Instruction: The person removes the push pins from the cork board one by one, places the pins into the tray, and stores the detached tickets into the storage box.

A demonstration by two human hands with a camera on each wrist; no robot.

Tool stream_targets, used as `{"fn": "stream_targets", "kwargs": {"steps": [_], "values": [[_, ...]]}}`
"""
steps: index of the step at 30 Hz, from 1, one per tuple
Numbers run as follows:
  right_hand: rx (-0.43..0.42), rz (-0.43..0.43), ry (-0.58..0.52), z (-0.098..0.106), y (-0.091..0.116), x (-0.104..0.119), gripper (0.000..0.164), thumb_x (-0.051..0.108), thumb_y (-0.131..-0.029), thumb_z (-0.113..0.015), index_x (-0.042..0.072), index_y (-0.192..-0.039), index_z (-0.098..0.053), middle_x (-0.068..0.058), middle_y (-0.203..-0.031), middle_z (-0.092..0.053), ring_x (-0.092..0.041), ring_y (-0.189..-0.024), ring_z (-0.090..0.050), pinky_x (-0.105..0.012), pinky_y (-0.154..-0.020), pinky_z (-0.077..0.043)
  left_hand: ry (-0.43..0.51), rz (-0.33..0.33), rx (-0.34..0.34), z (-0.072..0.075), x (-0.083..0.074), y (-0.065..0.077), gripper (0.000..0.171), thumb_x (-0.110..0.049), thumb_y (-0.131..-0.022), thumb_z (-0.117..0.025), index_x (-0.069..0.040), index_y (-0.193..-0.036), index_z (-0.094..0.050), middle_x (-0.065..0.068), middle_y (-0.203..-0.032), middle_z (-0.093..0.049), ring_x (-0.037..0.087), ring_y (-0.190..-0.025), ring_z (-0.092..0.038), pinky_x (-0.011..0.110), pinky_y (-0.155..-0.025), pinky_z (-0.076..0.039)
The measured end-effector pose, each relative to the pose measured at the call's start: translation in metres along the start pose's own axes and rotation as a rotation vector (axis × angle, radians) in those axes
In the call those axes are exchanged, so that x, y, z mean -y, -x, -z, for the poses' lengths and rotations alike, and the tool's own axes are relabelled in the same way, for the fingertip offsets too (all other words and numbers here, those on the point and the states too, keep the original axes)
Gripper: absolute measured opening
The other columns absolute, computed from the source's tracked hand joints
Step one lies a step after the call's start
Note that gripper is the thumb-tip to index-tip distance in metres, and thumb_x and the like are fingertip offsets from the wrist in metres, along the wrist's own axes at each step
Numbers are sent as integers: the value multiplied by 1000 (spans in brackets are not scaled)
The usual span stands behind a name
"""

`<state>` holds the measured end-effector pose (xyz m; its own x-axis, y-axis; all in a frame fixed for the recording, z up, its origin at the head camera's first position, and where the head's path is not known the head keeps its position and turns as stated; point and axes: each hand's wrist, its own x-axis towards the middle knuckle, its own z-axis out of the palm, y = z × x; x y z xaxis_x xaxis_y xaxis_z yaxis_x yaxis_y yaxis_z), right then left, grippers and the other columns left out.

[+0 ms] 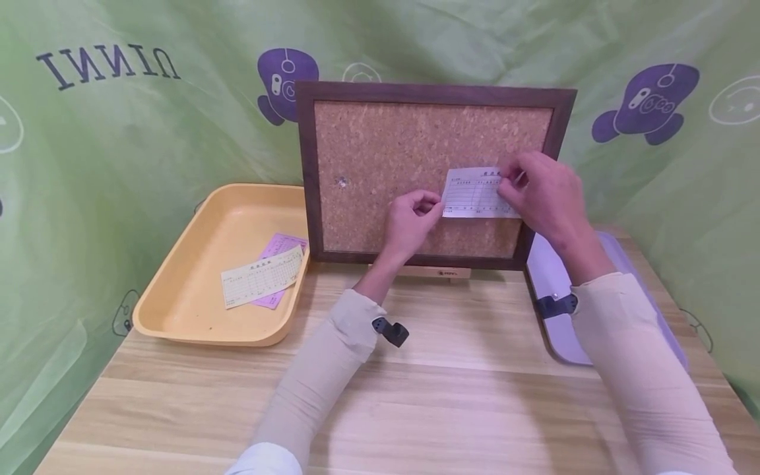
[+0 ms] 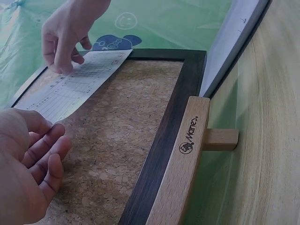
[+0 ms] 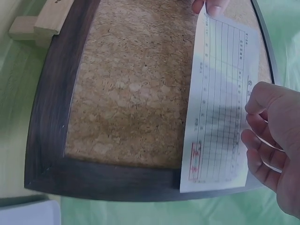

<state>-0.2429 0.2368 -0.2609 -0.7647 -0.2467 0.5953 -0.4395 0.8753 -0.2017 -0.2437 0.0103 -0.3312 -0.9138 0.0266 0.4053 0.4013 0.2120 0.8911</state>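
Note:
A white printed form slip (image 1: 472,198) lies in front of the right half of a cork board (image 1: 380,158) with a dark wooden frame. My left hand (image 1: 408,223) pinches the slip's lower left corner between thumb and index finger. At its upper edge, toward the right, my right hand (image 1: 549,198) has thumb and index finger together on the paper; whether a pin sits between them cannot be seen. In the right wrist view the slip (image 3: 218,126) shows red print near one end, which overlaps the frame.
Left of the board stands a yellow tray (image 1: 178,316) with a cream slip (image 1: 255,280) and a pink slip (image 1: 270,302). A small shiny cluster (image 1: 342,182) is on the cork's left side. A wooden stand (image 2: 180,164) supports the board. A lavender tray (image 1: 572,340) lies right.

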Motion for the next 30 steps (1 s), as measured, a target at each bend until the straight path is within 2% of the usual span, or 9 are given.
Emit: {"fn": "stream_targets", "kwargs": {"steps": [5,12,19,24,30], "values": [[-22,31,6,4,9,-2,7,3,-90,-63,4,-95,-67,-13,-92,-70,-30,-82,-66,-43,-67,-47,46,29,34,6,-3,5,10,-8,-94,-75,0,-99,-76,5,-84,-71,17,-70,-64,24,-61,-52],[-25,21,49,13,23,-2,7,6,-91,-63,6,-96,-68,-14,-89,-69,-31,-79,-65,-44,-61,-45,85,41,56,17,-9,12,10,-7,-95,-75,1,-101,-75,6,-85,-70,18,-70,-64,25,-61,-53],[-48,50,73,21,37,-7,8,5,-89,-65,6,-95,-70,-12,-86,-69,-28,-73,-63,-43,-57,-42,94,-8,52,31,-13,20,9,-5,-94,-74,3,-99,-74,8,-86,-70,17,-72,-63,24,-64,-53],[-76,79,80,25,48,-12,10,5,-89,-66,5,-97,-72,-13,-87,-70,-30,-74,-66,-46,-55,-45,82,-31,54,41,-15,27,9,-5,-93,-74,2,-99,-74,8,-87,-71,17,-73,-62,23,-65,-51],[-71,91,68,26,60,-18,16,4,-89,-68,3,-104,-72,-13,-90,-71,-31,-77,-68,-49,-56,-48,41,-49,57,53,-18,35,8,-6,-94,-74,1,-98,-75,6,-85,-70,17,-72,-62,24,-63,-51]]}}
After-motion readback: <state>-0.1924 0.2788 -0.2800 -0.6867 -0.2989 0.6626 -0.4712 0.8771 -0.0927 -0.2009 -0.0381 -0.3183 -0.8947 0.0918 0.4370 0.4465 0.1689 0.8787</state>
